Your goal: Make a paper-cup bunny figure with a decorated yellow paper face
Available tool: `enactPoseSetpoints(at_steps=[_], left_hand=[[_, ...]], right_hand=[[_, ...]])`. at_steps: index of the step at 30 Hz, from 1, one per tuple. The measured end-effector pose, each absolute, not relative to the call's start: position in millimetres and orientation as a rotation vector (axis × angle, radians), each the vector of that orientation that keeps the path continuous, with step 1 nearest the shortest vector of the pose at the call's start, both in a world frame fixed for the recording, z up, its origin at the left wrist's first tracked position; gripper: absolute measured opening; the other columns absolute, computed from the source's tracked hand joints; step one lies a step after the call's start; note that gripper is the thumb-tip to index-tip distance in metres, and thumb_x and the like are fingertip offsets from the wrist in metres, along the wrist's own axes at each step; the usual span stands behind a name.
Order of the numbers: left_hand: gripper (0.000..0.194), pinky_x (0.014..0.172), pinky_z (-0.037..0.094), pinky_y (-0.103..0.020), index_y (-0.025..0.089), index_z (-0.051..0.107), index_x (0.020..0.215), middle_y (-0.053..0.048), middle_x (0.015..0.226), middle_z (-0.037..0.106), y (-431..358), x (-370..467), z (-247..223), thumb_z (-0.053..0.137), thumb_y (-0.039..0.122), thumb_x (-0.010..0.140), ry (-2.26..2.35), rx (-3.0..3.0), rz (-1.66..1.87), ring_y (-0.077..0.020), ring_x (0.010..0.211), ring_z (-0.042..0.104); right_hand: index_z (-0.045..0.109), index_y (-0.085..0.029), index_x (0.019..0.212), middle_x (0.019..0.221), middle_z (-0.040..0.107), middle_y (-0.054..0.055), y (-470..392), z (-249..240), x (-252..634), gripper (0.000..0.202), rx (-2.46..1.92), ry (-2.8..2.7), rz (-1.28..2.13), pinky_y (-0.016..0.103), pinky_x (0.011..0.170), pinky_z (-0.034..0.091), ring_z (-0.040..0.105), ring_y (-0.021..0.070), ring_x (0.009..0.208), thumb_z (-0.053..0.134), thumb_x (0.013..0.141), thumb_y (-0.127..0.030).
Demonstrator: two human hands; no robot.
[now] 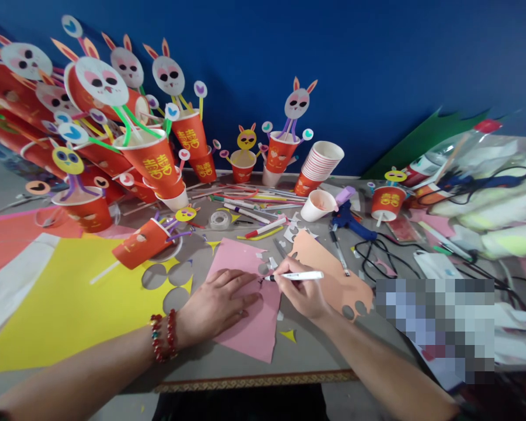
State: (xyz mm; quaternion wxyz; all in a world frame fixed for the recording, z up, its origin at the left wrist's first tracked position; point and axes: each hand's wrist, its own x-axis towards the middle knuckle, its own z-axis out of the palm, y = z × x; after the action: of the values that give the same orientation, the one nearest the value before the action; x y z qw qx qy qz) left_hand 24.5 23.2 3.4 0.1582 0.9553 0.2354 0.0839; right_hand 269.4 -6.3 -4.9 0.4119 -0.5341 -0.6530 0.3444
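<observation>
A sheet of pink paper (pixel 245 263) lies on the grey table in front of me. Across it rests my left hand (pixel 219 304), palm down with its fingers spread, a red bead bracelet (pixel 170 333) at the wrist. My right hand (pixel 302 295) is closed around a white marker (pixel 300 276), whose dark tip points left at the paper's right part. Small dark marks (pixel 261 280) show on the pink paper by that tip. Right of the pink sheet, partly behind my right hand, lies peach paper (pixel 328 263) with round holes cut near its lower end.
Red cups with paper rabbit faces (pixel 103 82) crowd the back left. Yellow paper (pixel 70 292) covers the left side. Stacked cups (pixel 319 166), loose markers (pixel 249 213), a blue glue gun (pixel 353 225) and black cables (pixel 372 257) lie beyond and to the right. The table's patterned edge (pixel 254 383) is nearest me.
</observation>
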Motion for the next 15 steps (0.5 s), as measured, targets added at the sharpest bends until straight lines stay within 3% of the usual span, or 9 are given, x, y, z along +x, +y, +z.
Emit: enactPoseSetpoints(at_steps=[15], left_hand=[[0.037, 0.106, 0.042, -0.045, 0.032, 0.058, 0.132, -0.004, 0.150, 0.049, 23.8, 24.3, 3.7, 0.056, 0.028, 0.096, 0.658, 2.734, 0.266, -0.0274, 0.129, 0.048]], right_hand=[[0.055, -0.022, 0.080, 0.059, 0.052, -0.004, -2.7, -0.4, 275.1, 0.013, -1.452, -1.601, 0.812, 0.023, 0.048, 0.034, 0.046, 0.0120, 0.049, 0.052, 0.092, -0.026]])
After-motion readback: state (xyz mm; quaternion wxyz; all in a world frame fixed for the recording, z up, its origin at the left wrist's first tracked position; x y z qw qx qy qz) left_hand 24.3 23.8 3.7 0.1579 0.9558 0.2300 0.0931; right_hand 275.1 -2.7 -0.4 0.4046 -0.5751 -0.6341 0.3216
